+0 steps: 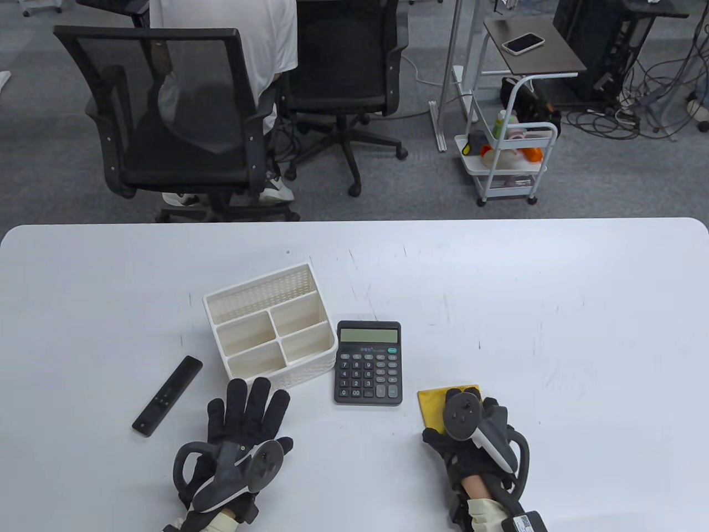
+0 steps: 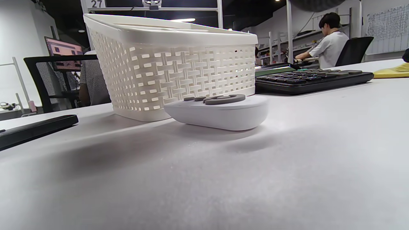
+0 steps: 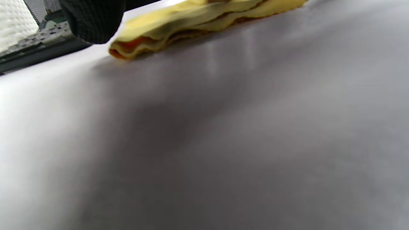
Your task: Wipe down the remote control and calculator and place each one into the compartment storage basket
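Right hand point(image 1: 471, 426) resting on folded yellow cloth point(image 1: 437, 400), fingers hidden under the tracker, so hold on it cannot be told. Dark grey calculator point(image 1: 368, 363) lying at ten o'clock from it, just beside the white woven-plastic compartment basket point(image 1: 271, 327).

Left hand point(image 1: 243, 432) flat, fingers spread, holding nothing. Slim black remote control point(image 1: 168, 394) at ten o'clock from it, long axis one-to-seven.

One of each.
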### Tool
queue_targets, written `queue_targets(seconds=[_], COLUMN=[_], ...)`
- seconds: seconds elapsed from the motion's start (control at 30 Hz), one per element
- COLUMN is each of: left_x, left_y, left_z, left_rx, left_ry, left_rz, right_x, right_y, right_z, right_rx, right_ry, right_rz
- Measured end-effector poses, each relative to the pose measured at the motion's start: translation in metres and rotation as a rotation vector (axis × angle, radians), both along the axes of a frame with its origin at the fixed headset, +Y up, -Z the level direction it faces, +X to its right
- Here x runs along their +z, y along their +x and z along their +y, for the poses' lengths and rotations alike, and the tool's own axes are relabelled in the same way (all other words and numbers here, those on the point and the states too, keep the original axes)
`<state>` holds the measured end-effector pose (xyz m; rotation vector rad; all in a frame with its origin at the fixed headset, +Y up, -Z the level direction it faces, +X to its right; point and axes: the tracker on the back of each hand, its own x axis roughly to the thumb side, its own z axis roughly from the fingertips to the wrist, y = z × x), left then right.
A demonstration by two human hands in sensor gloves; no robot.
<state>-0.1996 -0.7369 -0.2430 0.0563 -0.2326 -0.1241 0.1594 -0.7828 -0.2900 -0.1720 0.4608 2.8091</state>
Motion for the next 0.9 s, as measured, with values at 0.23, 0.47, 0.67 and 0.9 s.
queue_targets(seconds=[0.23, 0.47, 0.67, 0.9], left_x=[0.0, 0.0, 0.001, 0.0], left_y=[0.001, 0.002, 0.002, 0.001], left_z=[0.0, -0.001, -0.002, -0.002], left_rx=[-0.003, -0.015, -0.016, -0.005], left_ry=[-0.001, -0.005, -0.008, -0.004], left_rz=[-0.002, -0.005, -0.003, -0.001], right_x=[-0.001, 0.001, 0.003, 0.008], right_y=[0.001, -0.012, -0.023, -0.02], right_z=[-0.001, 0.009, 0.016, 0.027], right_rx=[0.02, 0.188, 0.321, 0.229], right_ry=[-0.002, 0.129, 0.23, 0.217], right_rz=[0.005, 0.059, 0.11, 0.08])
